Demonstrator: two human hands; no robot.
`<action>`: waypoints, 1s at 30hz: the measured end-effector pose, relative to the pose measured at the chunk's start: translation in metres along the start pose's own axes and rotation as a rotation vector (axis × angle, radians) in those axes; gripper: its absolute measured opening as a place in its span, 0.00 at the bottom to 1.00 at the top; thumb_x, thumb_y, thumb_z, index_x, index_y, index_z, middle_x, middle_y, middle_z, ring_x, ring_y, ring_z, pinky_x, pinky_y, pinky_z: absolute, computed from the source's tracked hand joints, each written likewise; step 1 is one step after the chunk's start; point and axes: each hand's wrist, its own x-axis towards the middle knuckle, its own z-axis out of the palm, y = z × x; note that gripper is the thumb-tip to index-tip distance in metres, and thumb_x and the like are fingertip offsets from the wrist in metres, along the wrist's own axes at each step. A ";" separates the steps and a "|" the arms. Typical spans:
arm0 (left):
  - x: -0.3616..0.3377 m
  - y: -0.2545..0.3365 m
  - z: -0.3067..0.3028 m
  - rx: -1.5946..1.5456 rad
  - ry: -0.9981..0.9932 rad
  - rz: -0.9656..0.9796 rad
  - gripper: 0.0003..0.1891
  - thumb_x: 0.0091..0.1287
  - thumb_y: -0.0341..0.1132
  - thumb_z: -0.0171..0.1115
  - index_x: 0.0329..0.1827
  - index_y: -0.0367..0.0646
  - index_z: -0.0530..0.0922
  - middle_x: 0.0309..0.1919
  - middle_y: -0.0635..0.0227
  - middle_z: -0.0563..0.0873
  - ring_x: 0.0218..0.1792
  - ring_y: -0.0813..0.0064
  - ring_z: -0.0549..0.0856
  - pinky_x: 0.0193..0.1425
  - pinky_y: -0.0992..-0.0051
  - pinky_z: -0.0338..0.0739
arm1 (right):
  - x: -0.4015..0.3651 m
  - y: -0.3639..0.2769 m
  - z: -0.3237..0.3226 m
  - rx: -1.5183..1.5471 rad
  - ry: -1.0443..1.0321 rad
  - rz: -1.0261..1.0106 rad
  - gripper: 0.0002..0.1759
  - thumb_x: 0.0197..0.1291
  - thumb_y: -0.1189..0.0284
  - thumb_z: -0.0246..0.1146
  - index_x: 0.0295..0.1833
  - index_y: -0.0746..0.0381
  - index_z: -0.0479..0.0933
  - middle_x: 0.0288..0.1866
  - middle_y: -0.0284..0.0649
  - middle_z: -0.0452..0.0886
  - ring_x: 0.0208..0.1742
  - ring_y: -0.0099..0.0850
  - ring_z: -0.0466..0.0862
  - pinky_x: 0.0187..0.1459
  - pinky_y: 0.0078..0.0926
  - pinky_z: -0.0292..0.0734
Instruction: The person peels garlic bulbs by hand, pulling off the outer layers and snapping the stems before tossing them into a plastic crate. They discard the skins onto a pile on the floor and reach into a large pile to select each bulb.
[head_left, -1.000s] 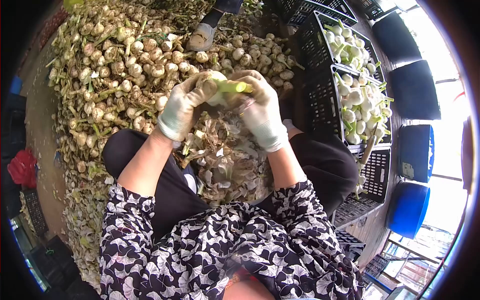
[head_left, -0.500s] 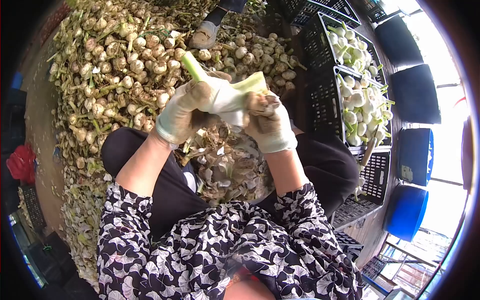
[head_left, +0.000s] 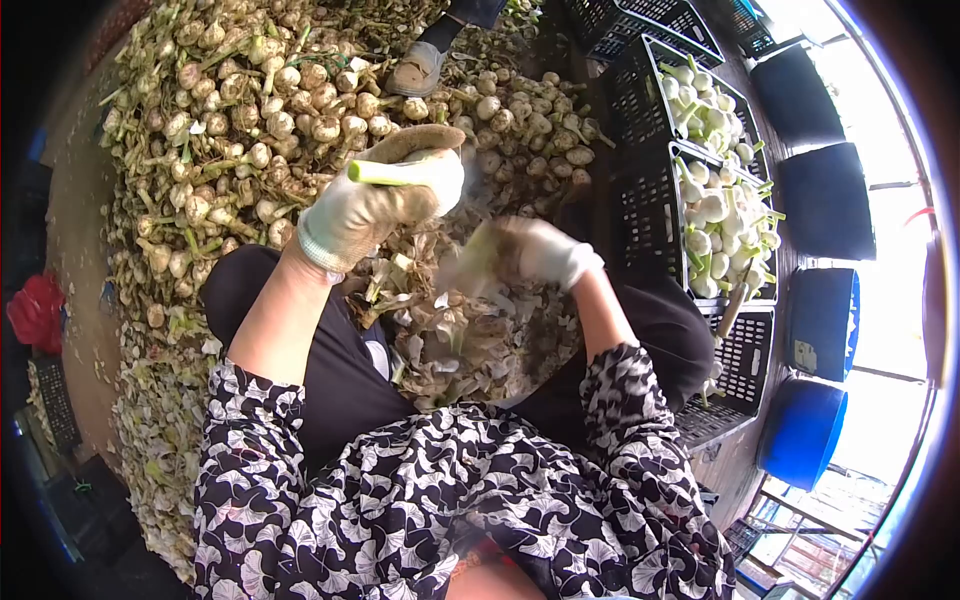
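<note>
My gloved left hand (head_left: 375, 210) is wrapped round a peeled white garlic bulb (head_left: 447, 180), whose short green stem (head_left: 380, 174) sticks out to the left. Lower and to the right, my gloved right hand (head_left: 535, 250) is smeared by motion, with a blurred pale green piece of peel (head_left: 478, 262) at its fingers. The two hands are apart. Between my knees lies a heap of dry peelings (head_left: 455, 335), below both hands.
Unpeeled garlic (head_left: 240, 110) is heaped ahead and to the left. Black crates hold peeled garlic (head_left: 715, 220) on the right, near blue barrels (head_left: 805, 430). Another person's shoe (head_left: 415, 70) rests by the heap. A red bag (head_left: 38, 312) lies far left.
My right hand has come away from the bulb and moved down with outer peel. My left hand keeps the bulb, which now shows white, and its stem has tipped to point left.
</note>
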 end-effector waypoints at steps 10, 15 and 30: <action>0.005 -0.004 0.003 0.553 -0.025 0.007 0.34 0.53 0.25 0.70 0.66 0.37 0.69 0.58 0.63 0.80 0.57 0.73 0.78 0.64 0.73 0.72 | -0.010 -0.089 0.048 -0.380 0.144 -0.623 0.26 0.62 0.55 0.63 0.47 0.71 0.76 0.36 0.47 0.83 0.35 0.32 0.81 0.41 0.30 0.77; 0.005 -0.003 0.004 0.453 0.018 -0.129 0.31 0.54 0.22 0.64 0.65 0.35 0.70 0.55 0.63 0.80 0.56 0.73 0.79 0.64 0.74 0.71 | -0.017 -0.103 0.041 -0.159 0.158 -0.263 0.25 0.63 0.57 0.64 0.49 0.71 0.80 0.33 0.41 0.84 0.34 0.19 0.79 0.37 0.19 0.75; 0.007 -0.019 0.004 0.386 0.150 -0.002 0.38 0.54 0.29 0.71 0.70 0.38 0.64 0.57 0.62 0.79 0.55 0.77 0.78 0.58 0.78 0.74 | -0.018 -0.079 0.072 -0.466 0.453 -0.612 0.06 0.53 0.78 0.64 0.38 0.67 0.77 0.32 0.52 0.81 0.35 0.47 0.83 0.39 0.37 0.77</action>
